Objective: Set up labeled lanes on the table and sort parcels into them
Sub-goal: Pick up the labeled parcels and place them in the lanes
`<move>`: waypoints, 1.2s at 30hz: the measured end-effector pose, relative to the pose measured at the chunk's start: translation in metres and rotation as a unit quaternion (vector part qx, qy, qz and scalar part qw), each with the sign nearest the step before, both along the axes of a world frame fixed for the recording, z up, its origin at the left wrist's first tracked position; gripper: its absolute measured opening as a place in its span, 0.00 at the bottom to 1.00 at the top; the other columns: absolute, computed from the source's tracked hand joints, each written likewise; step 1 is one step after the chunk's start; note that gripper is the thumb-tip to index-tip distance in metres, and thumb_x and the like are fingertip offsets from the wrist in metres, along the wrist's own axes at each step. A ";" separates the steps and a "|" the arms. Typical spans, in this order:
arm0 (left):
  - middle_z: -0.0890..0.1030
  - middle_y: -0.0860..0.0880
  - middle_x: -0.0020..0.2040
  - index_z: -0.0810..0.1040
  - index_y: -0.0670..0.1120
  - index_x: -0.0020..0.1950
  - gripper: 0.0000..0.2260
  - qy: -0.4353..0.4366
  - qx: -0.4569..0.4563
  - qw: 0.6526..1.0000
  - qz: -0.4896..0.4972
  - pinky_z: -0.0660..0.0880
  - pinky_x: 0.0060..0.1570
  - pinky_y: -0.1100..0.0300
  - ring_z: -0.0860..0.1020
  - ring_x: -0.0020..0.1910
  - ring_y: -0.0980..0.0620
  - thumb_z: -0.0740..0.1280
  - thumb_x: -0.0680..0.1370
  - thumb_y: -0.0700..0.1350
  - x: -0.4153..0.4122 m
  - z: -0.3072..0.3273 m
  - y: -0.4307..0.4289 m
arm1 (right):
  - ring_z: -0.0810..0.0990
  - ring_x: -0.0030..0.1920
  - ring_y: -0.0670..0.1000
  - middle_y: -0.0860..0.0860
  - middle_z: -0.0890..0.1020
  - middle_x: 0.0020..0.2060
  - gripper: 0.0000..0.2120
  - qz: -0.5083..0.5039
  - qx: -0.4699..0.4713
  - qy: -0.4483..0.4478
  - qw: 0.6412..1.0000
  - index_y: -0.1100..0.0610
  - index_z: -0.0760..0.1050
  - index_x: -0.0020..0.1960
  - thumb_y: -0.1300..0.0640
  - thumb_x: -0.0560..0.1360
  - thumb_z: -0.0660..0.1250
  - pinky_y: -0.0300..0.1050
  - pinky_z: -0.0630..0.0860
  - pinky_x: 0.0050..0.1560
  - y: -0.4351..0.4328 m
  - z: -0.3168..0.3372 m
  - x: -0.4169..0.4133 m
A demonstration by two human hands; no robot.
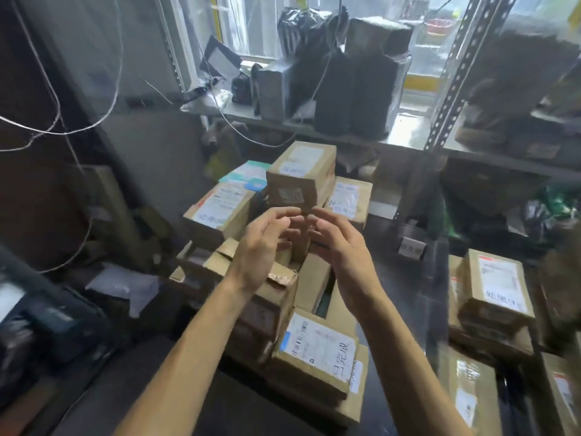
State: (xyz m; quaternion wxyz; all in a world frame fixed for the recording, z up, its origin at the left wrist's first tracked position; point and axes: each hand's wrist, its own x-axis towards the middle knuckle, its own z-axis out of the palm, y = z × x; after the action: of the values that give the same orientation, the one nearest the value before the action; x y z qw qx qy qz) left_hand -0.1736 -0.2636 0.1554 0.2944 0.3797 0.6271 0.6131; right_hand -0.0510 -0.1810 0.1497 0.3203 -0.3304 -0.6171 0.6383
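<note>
A metal shelf rack (pixel 440 89) stands behind and above the tall parcel (pixel 300 176), carrying dark wrapped bundles against a bright window. The dark surface (pixel 405 278) stretches out under the tall parcel and to its right. The tall parcel is a cardboard box with a white label on its top face. It stands upright as the highest piece of a pile of cardboard parcels (pixel 276 297) in the middle of the surface.

A separate stack of parcels (pixel 496 287) lies well to the right of the tall parcel and nearer the camera, and its top box bears a long label with handwriting. A flat parcel (pixel 220 209) sits just left of the tall parcel and lower. Another flat box (pixel 349 196) shows just behind the tall parcel's right side. A parcel with a large handwritten label (pixel 317 350) lies in front of the tall parcel, at the near edge of the pile.

The left hand (pixel 264 243) and the right hand (pixel 339 243) are raised side by side just in front of the tall parcel's lower edge, palms turned toward each other. The left fingers (pixel 283 214) and right fingers (pixel 320 217) are relaxed and half-curled, not closed round the parcel. Their tips are near one another and close below the box's front face. Blur hides whether they touch it.
</note>
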 end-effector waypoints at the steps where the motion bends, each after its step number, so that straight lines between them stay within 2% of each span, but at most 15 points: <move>1: 0.86 0.49 0.54 0.80 0.48 0.59 0.16 0.000 0.002 1.000 0.010 0.81 0.51 0.60 0.84 0.53 0.52 0.58 0.78 0.51 -0.010 -0.001 -0.001 | 0.82 0.61 0.50 0.50 0.84 0.59 0.12 -0.001 -0.014 0.007 1.000 0.51 0.78 0.66 0.55 0.83 0.63 0.54 0.78 0.65 0.003 -0.002 -0.009; 4: 0.85 0.49 0.56 0.81 0.50 0.59 0.16 -0.009 0.000 0.999 0.041 0.80 0.54 0.57 0.83 0.55 0.51 0.59 0.77 0.51 -0.038 -0.008 0.004 | 0.82 0.59 0.49 0.50 0.84 0.58 0.13 -0.029 -0.040 0.011 0.999 0.51 0.77 0.66 0.53 0.83 0.64 0.49 0.80 0.61 0.013 -0.006 -0.034; 8: 0.83 0.50 0.58 0.80 0.51 0.58 0.15 -0.010 -0.005 0.998 0.068 0.78 0.57 0.59 0.81 0.58 0.54 0.60 0.76 0.51 -0.074 -0.015 0.027 | 0.82 0.60 0.53 0.51 0.84 0.59 0.24 -0.098 -0.070 0.012 0.993 0.47 0.75 0.64 0.40 0.71 0.67 0.59 0.79 0.64 0.040 -0.016 -0.066; 10: 0.82 0.53 0.57 0.80 0.52 0.59 0.13 -0.002 -0.005 0.997 0.078 0.77 0.56 0.64 0.80 0.57 0.59 0.61 0.77 0.49 -0.092 -0.016 0.048 | 0.82 0.57 0.48 0.48 0.83 0.57 0.22 -0.139 -0.090 0.015 0.986 0.48 0.73 0.65 0.41 0.75 0.68 0.44 0.81 0.57 0.063 -0.023 -0.081; 11: 0.81 0.55 0.57 0.79 0.52 0.60 0.11 0.006 -0.011 0.997 0.080 0.76 0.53 0.68 0.79 0.56 0.62 0.62 0.79 0.47 -0.100 -0.017 0.060 | 0.81 0.53 0.43 0.45 0.81 0.56 0.20 -0.158 -0.102 0.018 0.982 0.50 0.72 0.67 0.44 0.79 0.67 0.35 0.79 0.48 0.076 -0.026 -0.088; 13: 0.78 0.57 0.59 0.76 0.52 0.65 0.12 0.029 -0.035 0.995 0.085 0.73 0.48 0.75 0.77 0.55 0.66 0.60 0.83 0.43 -0.117 -0.021 0.084 | 0.78 0.48 0.38 0.44 0.79 0.57 0.20 -0.177 -0.126 0.024 0.976 0.52 0.68 0.71 0.47 0.82 0.64 0.30 0.72 0.37 0.104 -0.032 -0.101; 16: 0.72 0.58 0.68 0.69 0.53 0.75 0.18 0.029 -0.081 0.994 0.069 0.70 0.47 0.74 0.73 0.56 0.66 0.60 0.85 0.45 -0.139 -0.025 0.120 | 0.74 0.46 0.37 0.49 0.75 0.65 0.26 -0.188 -0.139 0.014 0.972 0.52 0.65 0.76 0.45 0.81 0.65 0.33 0.68 0.39 0.133 -0.039 -0.118; 19: 0.72 0.58 0.67 0.64 0.55 0.78 0.21 -0.013 -0.128 0.991 0.028 0.69 0.48 0.68 0.74 0.56 0.63 0.60 0.85 0.53 -0.153 -0.025 0.147 | 0.75 0.49 0.39 0.48 0.75 0.63 0.29 -0.165 -0.136 0.010 0.977 0.49 0.62 0.77 0.45 0.80 0.67 0.34 0.70 0.40 0.149 -0.046 -0.136; 23: 0.81 0.55 0.57 0.75 0.56 0.66 0.12 -0.008 -0.146 0.989 0.015 0.76 0.47 0.65 0.80 0.56 0.56 0.60 0.85 0.53 -0.158 -0.036 0.164 | 0.82 0.58 0.48 0.46 0.81 0.62 0.24 -0.152 -0.126 0.002 0.980 0.46 0.68 0.73 0.43 0.80 0.66 0.44 0.80 0.47 0.151 -0.055 -0.152; 25: 0.81 0.53 0.58 0.78 0.54 0.62 0.13 0.002 -0.138 0.990 0.014 0.79 0.49 0.62 0.81 0.57 0.54 0.63 0.81 0.56 -0.159 -0.038 0.166 | 0.83 0.58 0.48 0.46 0.82 0.61 0.20 -0.159 -0.116 0.010 0.980 0.45 0.69 0.72 0.43 0.81 0.63 0.47 0.82 0.50 0.152 -0.057 -0.154; 27: 0.80 0.52 0.61 0.78 0.52 0.66 0.20 0.020 -0.128 0.992 0.005 0.79 0.48 0.64 0.80 0.59 0.54 0.65 0.77 0.57 -0.161 -0.036 0.168 | 0.85 0.56 0.51 0.49 0.84 0.59 0.21 -0.160 -0.143 0.030 0.976 0.45 0.73 0.70 0.40 0.80 0.60 0.48 0.83 0.49 0.150 -0.054 -0.153; 30: 0.80 0.52 0.60 0.76 0.51 0.67 0.19 0.042 -0.099 0.994 -0.004 0.79 0.43 0.67 0.79 0.57 0.54 0.69 0.77 0.52 -0.155 -0.022 0.168 | 0.85 0.57 0.55 0.51 0.85 0.59 0.26 -0.177 -0.167 0.057 0.968 0.47 0.75 0.68 0.40 0.73 0.60 0.56 0.84 0.53 0.146 -0.048 -0.144; 32: 0.80 0.53 0.58 0.75 0.54 0.63 0.20 0.053 -0.082 0.995 -0.025 0.82 0.48 0.56 0.80 0.56 0.52 0.67 0.72 0.55 -0.148 -0.014 0.167 | 0.85 0.58 0.57 0.53 0.85 0.59 0.26 -0.192 -0.157 0.074 0.966 0.48 0.75 0.68 0.42 0.72 0.62 0.60 0.83 0.54 0.137 -0.038 -0.134; 34: 0.80 0.52 0.58 0.74 0.55 0.60 0.18 0.055 -0.073 0.994 -0.055 0.83 0.50 0.50 0.81 0.57 0.51 0.66 0.71 0.56 -0.138 -0.006 0.162 | 0.85 0.57 0.57 0.51 0.86 0.57 0.22 -0.212 -0.123 0.084 0.966 0.48 0.75 0.66 0.44 0.73 0.64 0.60 0.83 0.52 0.129 -0.029 -0.119; 36: 0.80 0.51 0.58 0.74 0.55 0.61 0.18 0.054 -0.061 0.993 -0.085 0.83 0.49 0.53 0.81 0.57 0.52 0.65 0.72 0.56 -0.126 0.000 0.159 | 0.87 0.52 0.51 0.46 0.87 0.51 0.14 -0.247 -0.093 0.091 0.960 0.48 0.74 0.64 0.49 0.79 0.65 0.54 0.84 0.47 0.119 -0.022 -0.099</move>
State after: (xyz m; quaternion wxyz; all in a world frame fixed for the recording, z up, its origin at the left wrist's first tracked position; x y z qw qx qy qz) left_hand -0.2997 -0.1045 0.1552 0.3342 0.4456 0.6435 0.5250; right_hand -0.1498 -0.0623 0.1273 0.4907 -0.4417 -0.4223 0.6211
